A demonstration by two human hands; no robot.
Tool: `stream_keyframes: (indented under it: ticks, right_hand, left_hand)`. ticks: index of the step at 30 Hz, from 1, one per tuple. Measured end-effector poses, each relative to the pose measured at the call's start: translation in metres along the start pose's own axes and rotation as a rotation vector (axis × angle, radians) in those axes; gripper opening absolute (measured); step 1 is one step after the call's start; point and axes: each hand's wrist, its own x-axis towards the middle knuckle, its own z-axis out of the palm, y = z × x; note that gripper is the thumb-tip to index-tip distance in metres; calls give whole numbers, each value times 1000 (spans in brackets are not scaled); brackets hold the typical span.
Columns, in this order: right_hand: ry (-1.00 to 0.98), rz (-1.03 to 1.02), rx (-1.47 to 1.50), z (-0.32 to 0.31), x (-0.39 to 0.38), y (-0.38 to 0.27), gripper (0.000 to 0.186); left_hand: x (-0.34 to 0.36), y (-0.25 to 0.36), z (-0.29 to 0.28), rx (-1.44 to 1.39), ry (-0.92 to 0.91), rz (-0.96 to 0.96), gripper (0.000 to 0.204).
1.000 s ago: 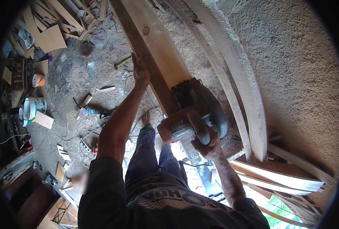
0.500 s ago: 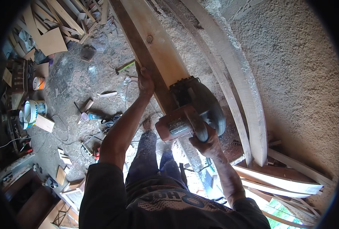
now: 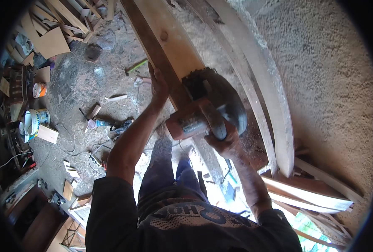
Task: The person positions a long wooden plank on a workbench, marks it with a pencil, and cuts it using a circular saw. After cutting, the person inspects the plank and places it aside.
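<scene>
My right hand (image 3: 227, 143) is wrapped round the rear handle of a circular saw (image 3: 220, 107) with a reddish motor housing and a dark rounded guard. The saw rests on a pale, knotted wooden board (image 3: 174, 42), near the end closest to me. Beneath or beside it runs a darker wooden strip (image 3: 150, 44) along the board's left side. My left hand (image 3: 160, 86) grips the left edge of this wood just ahead of the saw, its fingers partly hidden below. The saw covers the blade and the cut.
Long curved timbers (image 3: 274, 105) lean along the rough wall (image 3: 320, 63) at right. Offcuts (image 3: 62, 19) pile at the far left. A hammer-like tool with a green handle (image 3: 137, 66), white buckets (image 3: 34, 119) and cables (image 3: 71, 147) lie on the dusty floor. More boards (image 3: 308, 195) are at lower right.
The saw and my right hand have shifted slightly farther from me along the board. My left hand keeps its place on the wood; the whole view has moved a little.
</scene>
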Motion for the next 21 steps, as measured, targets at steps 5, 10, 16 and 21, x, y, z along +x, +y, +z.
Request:
stream_keyframes:
  ticks: [5,10,16,21]
  right_hand:
    - [19,-20,-52,0,-1,2,31]
    - [13,-39,-76,0,2,-2,30]
    - [22,7,-113,-1,1,-3,31]
    - [23,-29,-73,-2,-2,-1,33]
  left_hand:
    - [-69,-24,-24,-485,25,-475,53]
    - [-319,-82,-52,325,-967,-387,24]
    - [-462,-75,-40,216,-1922,-378,46]
    - [-324,-106,-133,376,-1356,-332,44]
